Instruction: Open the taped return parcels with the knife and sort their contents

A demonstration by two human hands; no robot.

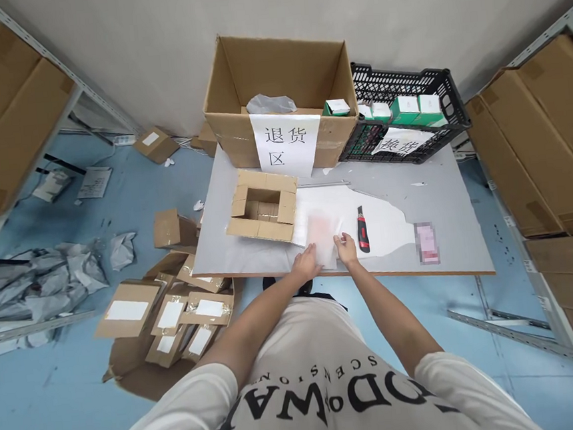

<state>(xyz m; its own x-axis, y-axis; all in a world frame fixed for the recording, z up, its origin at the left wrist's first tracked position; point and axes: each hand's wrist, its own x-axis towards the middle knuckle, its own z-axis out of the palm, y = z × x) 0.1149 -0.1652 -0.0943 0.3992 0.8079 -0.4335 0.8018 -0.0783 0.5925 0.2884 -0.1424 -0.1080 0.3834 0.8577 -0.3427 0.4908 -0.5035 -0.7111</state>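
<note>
Seen from the head camera, both hands meet at the near edge of the desk [445, 194] on a thin, pale, semi-transparent packet [322, 235] with a pinkish tint. The left hand [305, 264] lies flat along the packet's left near edge, fingers spread and not closed round it. The right hand [345, 247] pinches its near right corner with loosely curled fingers. The packet's long axis runs from the hands toward the far side, so it lies just beyond both hands, about equally close to each. Left of it stands an open small carton [260, 207]; right, well clear of the packet, lies a red utility knife [363, 230].
</note>
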